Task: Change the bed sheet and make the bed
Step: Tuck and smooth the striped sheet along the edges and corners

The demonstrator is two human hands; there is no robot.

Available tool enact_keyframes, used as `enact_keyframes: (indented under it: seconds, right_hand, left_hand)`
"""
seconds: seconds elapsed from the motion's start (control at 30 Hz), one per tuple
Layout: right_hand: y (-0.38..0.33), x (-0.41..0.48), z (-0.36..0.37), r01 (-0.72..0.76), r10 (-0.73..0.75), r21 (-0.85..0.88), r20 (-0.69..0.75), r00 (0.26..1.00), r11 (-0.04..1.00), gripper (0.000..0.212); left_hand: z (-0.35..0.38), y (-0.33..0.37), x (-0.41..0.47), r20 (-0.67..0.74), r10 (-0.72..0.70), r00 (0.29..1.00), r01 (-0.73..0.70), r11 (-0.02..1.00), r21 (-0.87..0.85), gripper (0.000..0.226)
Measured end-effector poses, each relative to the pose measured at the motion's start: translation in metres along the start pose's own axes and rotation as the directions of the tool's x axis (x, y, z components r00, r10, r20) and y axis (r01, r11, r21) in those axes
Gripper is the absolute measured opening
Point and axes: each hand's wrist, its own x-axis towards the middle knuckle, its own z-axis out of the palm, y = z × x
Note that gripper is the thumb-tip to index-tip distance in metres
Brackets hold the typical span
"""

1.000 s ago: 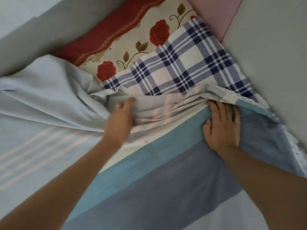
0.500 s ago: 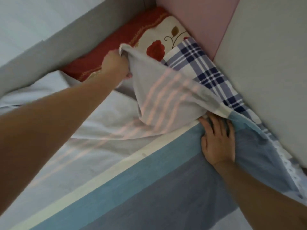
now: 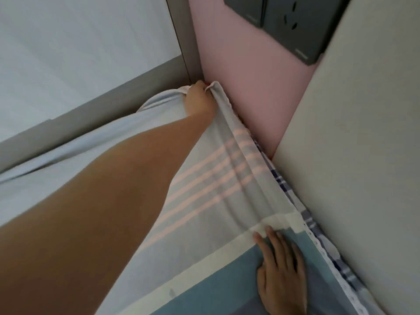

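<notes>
A: Step in hand: spreading the fresh sheet. The left hand (image 3: 200,98) is closed on a bunched corner of the pale striped sheet (image 3: 218,189), carried right up into the corner where the pink padded panel (image 3: 245,83) meets the grey bed frame (image 3: 91,110).

B: And the other hand?

A: The right hand (image 3: 280,267) lies open and flat, fingers spread, pinning the sheet's cream border (image 3: 279,221) down on the blue banded part of the sheet (image 3: 204,289). It grips nothing, only presses.

B: Where does the sheet sit overall?

A: Stretched taut between the two hands, lying across the bed's head end. A strip of blue checked fabric (image 3: 281,180) shows along the right edge, against the grey side panel (image 3: 352,178). Whatever is under the sheet near the corner is covered.

B: Next move?

A: My judgement: push the held corner down and tuck it into the gap at the pink panel, then smooth along the edge. It calls for keeping the right hand as anchor so the sheet doesn't slide back. The corner is tight, so there's little room for fingers.

B: Progress?

A: Looks mid-task; the tucking isn't done.
</notes>
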Motion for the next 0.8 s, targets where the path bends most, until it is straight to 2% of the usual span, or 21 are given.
enact_keyframes:
  seconds: [0.1,0.2,0.27,0.37,0.43,0.47,0.5,0.57,0.63,0.7,0.8]
  right_hand:
    - [0.000,0.003,0.004,0.024,-0.024,-0.004,-0.078,0.997,1.000,0.057]
    - [0.002,0.002,0.010,0.016,-0.017,-0.008,-0.106,0.994,1.000,0.058]
    - [0.001,0.003,0.009,0.013,-0.012,0.004,-0.109,0.994,1.000,0.059]
    - [0.001,0.004,0.007,0.014,-0.016,-0.025,-0.088,0.996,1.000,0.062]
    - [0.000,0.004,0.004,0.021,-0.025,-0.059,-0.054,0.998,0.998,0.064]
    - [0.001,0.004,0.004,0.027,-0.030,-0.084,-0.035,0.999,0.996,0.066]
    - [0.001,0.003,0.003,0.029,-0.030,-0.102,-0.011,0.999,0.994,0.066]
    - [0.001,0.004,0.002,0.029,-0.027,-0.115,0.022,0.999,0.993,0.067]
    - [0.001,0.003,0.003,0.028,-0.023,-0.130,0.039,0.999,0.991,0.067]
    - [0.002,0.002,0.006,0.035,-0.031,-0.146,0.028,0.999,0.989,0.068]
    - [0.003,0.002,0.007,0.037,-0.036,-0.155,0.009,0.999,0.987,0.067]
  left_hand:
    - [0.021,0.019,0.016,0.052,-0.008,0.999,0.019,0.974,-0.225,0.013]
    - [0.033,0.023,0.015,0.096,-0.015,0.995,0.044,0.952,-0.304,0.027]
    - [0.029,0.019,0.001,0.079,0.124,0.989,-0.089,0.933,-0.349,0.039]
    - [0.015,0.011,-0.042,-0.044,0.260,0.965,-0.255,0.880,-0.401,0.044]
    - [0.006,-0.008,-0.087,-0.094,0.332,0.938,-0.345,0.884,-0.316,0.040]
    - [0.002,-0.024,-0.112,-0.072,0.407,0.910,-0.413,0.884,-0.219,0.041]
    - [0.000,-0.044,-0.140,0.001,0.499,0.867,-0.496,0.862,-0.110,0.045]
    - [0.001,-0.080,-0.180,0.241,0.618,0.748,-0.651,0.753,0.090,0.062]
    - [0.014,-0.097,-0.186,0.402,0.600,0.692,-0.710,0.667,0.225,0.081]
    - [0.033,-0.089,-0.163,0.410,0.536,0.738,-0.667,0.669,0.327,0.092]
    - [0.044,-0.066,-0.132,0.402,0.428,0.809,-0.572,0.731,0.374,0.094]
